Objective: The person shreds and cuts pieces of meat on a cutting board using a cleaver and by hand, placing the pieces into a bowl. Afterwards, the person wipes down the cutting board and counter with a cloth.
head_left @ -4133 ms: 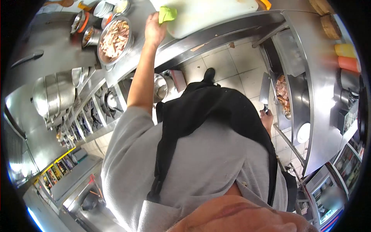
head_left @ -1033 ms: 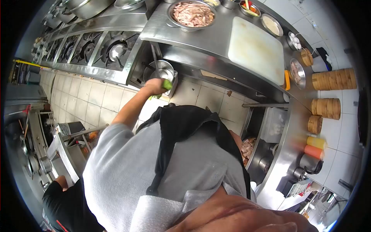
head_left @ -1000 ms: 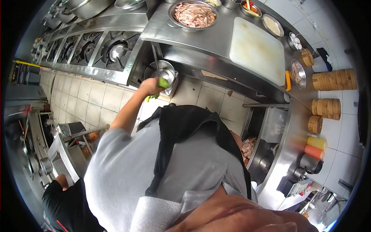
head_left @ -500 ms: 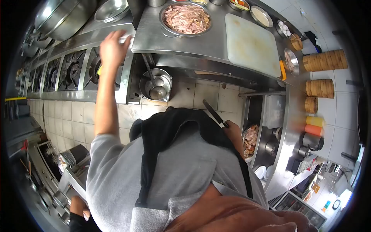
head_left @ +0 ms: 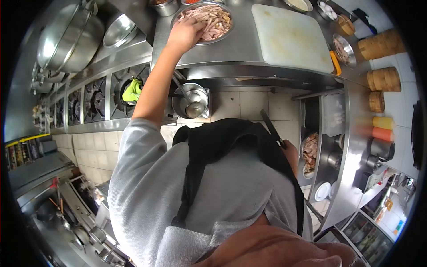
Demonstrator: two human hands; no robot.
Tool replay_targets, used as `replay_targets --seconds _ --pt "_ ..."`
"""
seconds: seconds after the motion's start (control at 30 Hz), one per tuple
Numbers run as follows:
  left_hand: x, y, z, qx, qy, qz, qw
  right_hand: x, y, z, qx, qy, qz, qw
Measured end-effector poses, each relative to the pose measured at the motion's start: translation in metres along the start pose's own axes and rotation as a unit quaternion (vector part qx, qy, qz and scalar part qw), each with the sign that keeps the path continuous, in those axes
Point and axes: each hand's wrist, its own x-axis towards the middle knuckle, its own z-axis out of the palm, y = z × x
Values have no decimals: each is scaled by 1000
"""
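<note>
My left hand (head_left: 184, 34) reaches over the near left rim of a steel bowl (head_left: 172, 18) heaped with pale pink meat strips (head_left: 215, 20). Its fingers are spread and rest on the strips; their tips are partly hidden among the meat. Down at my right side, my right hand (head_left: 290, 155) is closed round the handle of a knife (head_left: 270, 125). The dark blade points up and away from me, over the floor. Much of that hand is hidden by my black apron (head_left: 231, 131) and sleeve.
A white cutting board (head_left: 293, 38) lies right of the bowl. A gas stove (head_left: 94, 98) with a green cloth (head_left: 132, 90) stands left. Below the counter sits a pot (head_left: 180, 104) with a ladle. Bamboo steamers (head_left: 383, 79) line the right; a tray of meat (head_left: 310, 153) is on a lower shelf.
My left hand has moved right from above the stove's edge to the meat strips in the bowl. The green cloth has come into clear view. My right hand still holds the knife low.
</note>
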Motion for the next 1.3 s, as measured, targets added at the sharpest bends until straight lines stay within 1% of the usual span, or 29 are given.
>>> replay_targets --seconds 0.03,0.07,0.13,0.17,0.2,0.27,0.3,0.37,0.4,0.43,0.47,0.5,0.53,0.6,0.67,0.73,0.8,0.87,0.9,0.93,1.03,1.1,1.13,1.17,1.2,1.27,1.3 --pt "-3 3 -6 2 27 29 999 -1 -6 -9 -4 -8 22 1000" --pt "-5 7 -11 6 21 36 999 -1 -8 -14 4 -12 46 999" --pt "-5 22 -34 -18 -24 -83 996 7 10 -13 14 10 25 1000" --pt "-6 18 -31 0 -7 -85 996 8 18 -13 63 15 37 997" --pt "-3 22 -31 6 -12 -83 996 10 21 -18 68 10 36 997" --pt "1 30 -30 -2 21 -106 994 18 30 -28 83 -5 47 995" --pt "6 41 -35 3 18 -105 994 23 35 -32 90 -12 53 994" --pt "18 66 -38 -14 25 -136 990 31 46 -39 92 -12 45 995" --pt "25 76 -37 -19 22 -129 991 33 55 -43 90 -6 41 995" --pt "35 83 -34 -26 23 -97 995 39 70 -40 93 2 54 994" --pt "49 91 -28 -38 27 -60 997 47 87 -33 98 11 11 995" --pt "64 104 -22 -11 61 -15 998 51 105 -33 103 23 -26 994" --pt "81 122 -17 -67 72 -7 995 50 106 -41 113 11 -16 993" --pt "113 163 -18 -116 -17 -64 991 43 105 -59 114 9 25 993" --pt "147 191 -5 -151 -9 -24 988 37 113 -60 141 59 30 988" --pt "184 223 9 -197 -49 5 979 29 114 -57 202 136 23 970" --pt "223 251 31 -230 -46 64 970 30 115 -56 244 127 93 957" --pt "259 287 43 -240 -61 97 964 35 121 -49 267 149 127 944" --pt "278 302 55 -247 -61 107 961 36 121 -49 269 153 153 939" --pt "298 317 70 -250 -54 135 957 35 113 -57 239 151 181 942" --pt "355 357 121 -250 -55 194 947 29 111 -54 258 169 216 926" --pt "397 388 155 -248 -53 221 942 23 108 -46 323 196 266 887" --pt "417 407 169 -236 -93 209 944 21 107 -39 322 201 276 883" --pt "434 422 182 -222 -130 197 946 22 106 -33 359 225 289 858" --pt "445 435 184 -229 -132 205 942 22 101 -32 396 248 301 831" --pt "465 455 188 -265 -146 237 923 19 92 -32 384 268 314 826" --pt "479 467 216 -178 -118 269 939 20 85 -31 407 283 330 803"
